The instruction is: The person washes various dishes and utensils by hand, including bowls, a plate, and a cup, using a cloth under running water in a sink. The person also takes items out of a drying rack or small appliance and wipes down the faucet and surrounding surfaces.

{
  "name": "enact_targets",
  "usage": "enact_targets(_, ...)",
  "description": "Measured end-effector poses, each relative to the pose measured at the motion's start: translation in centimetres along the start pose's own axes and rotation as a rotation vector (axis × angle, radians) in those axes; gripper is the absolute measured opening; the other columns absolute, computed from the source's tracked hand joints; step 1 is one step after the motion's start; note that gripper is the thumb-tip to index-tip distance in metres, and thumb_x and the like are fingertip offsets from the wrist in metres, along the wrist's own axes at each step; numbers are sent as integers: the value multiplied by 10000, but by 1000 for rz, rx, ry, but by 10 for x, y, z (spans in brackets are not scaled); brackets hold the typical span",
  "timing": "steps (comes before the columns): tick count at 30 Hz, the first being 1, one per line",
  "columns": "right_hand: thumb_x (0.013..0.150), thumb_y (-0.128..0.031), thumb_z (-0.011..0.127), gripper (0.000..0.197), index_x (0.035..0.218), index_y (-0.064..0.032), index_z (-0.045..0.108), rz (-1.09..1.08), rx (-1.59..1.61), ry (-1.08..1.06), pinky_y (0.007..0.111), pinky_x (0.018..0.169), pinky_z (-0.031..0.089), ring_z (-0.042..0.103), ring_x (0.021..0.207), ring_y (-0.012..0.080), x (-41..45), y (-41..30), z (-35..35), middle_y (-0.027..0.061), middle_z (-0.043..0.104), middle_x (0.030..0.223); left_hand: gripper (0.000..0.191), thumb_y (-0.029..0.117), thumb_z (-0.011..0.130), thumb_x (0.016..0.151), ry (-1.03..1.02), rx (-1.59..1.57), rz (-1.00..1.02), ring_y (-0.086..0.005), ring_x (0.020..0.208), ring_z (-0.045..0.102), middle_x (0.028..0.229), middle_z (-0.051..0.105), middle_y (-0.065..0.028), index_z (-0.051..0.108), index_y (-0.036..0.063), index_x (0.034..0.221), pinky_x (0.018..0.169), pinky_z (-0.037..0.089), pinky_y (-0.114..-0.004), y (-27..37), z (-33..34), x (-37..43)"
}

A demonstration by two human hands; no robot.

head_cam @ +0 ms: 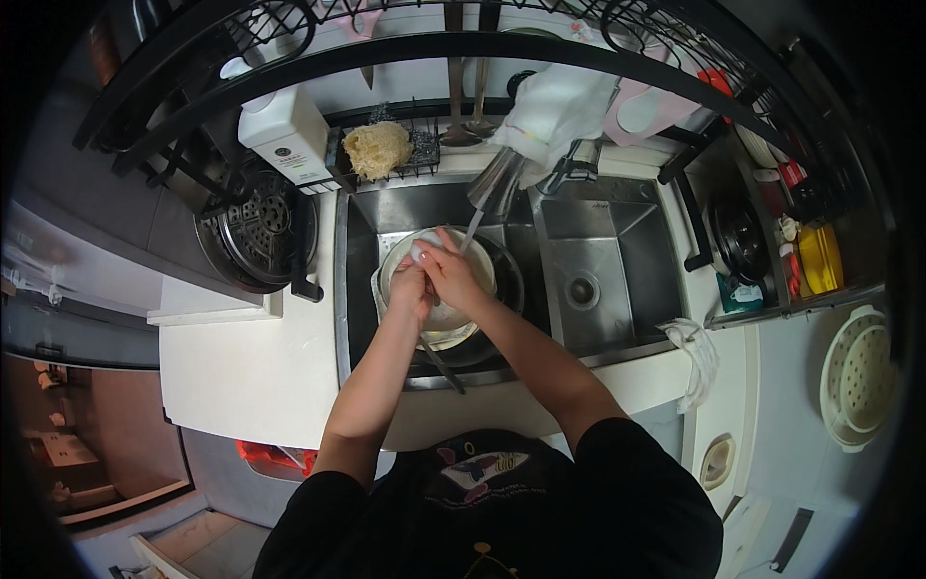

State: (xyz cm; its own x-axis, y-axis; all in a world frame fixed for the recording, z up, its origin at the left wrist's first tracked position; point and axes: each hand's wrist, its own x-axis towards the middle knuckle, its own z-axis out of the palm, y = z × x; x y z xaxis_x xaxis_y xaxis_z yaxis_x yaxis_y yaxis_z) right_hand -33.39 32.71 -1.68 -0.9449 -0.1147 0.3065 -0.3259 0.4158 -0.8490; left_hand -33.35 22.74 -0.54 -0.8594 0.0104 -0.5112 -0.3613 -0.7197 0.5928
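My left hand [409,285] and my right hand [456,278] meet over a white bowl [474,255] in the left sink basin. Between their fingers is a small white object [427,244], mostly covered, so its kind is unclear. From the metal faucet [499,181], a stream of water [472,230] runs down just beside my right fingers into the bowl. Under my wrists, a utensil's dark handle [443,368] slants over the basin's front edge; its other end is hidden. Beneath the bowl sits a dark round pan [512,279], partly covered.
A black rack [434,45] spans above the sink. Behind the basin are a loofah sponge [377,150] in a wire basket and a white bottle [286,134]. White cloths drape the faucet [557,108] and the right counter edge [693,362]. Steamer plates [264,213] stand left.
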Motion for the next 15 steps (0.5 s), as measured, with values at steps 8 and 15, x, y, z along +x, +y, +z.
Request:
enact_targets(8,900,-349,569,409,1154,-30,578,391,36,123,407,818,472,608,968,371,19,-7,-5,252,614,1055,255,108,549,934,-130,37,87,-160,962,611,1077,643,-75,572,53,1182,876,476,-272,-23,-11,-9)
enact_targets(15,918,-333,579,360,1111,-30,607,1063,959,307,341,803,478,613,925,225,10,-24,-6,103,646,1050,402,323,415,1003,195,422,277,-189,972,594,1075,631,-93,533,-4,1206,905,438,-277,-32,13,-9)
